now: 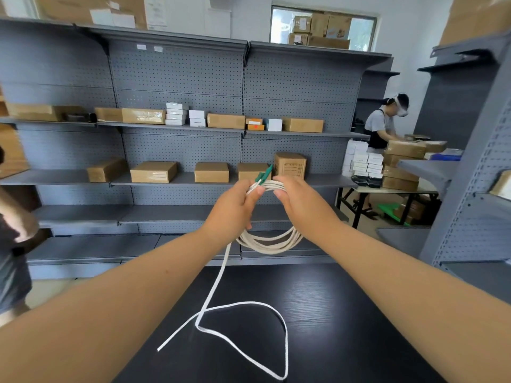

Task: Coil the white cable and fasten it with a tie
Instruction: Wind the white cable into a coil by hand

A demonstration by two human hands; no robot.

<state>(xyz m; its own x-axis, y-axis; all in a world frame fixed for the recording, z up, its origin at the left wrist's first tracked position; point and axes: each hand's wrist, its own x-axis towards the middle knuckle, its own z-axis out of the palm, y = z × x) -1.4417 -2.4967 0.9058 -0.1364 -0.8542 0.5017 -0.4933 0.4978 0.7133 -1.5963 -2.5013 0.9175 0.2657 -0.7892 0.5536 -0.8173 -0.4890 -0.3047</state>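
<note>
Both hands up in front of the chest, holding one coil. Left hand (235, 205) grips the top of the white cable (271, 243) coil, thumb pressed over the strands and fingers curled round them. Right hand (298, 200) grips the same top arc just beside it, fingers wrapped over, thumb tip near the left thumb. Green connector end (264, 174) sticks up between the two hands, above the left thumb.

Coil has several turns and hangs down below the hands, in the air, clear of the black table (331, 313). Loose tail (218, 280) drops from under the left hand to the table top, where it makes one wide open loop toward the near edge and crosses itself once. Its free end lies on the table at lower left.

Grey pegboard shelving (179, 78) fills the background, with cardboard boxes (211, 172) and small white boxes (175, 114) on the shelves. Second person (380, 125) stands at far right, at a folding table (395, 190) stacked with boxes. Part of another person (13, 230) shows at the left edge.
</note>
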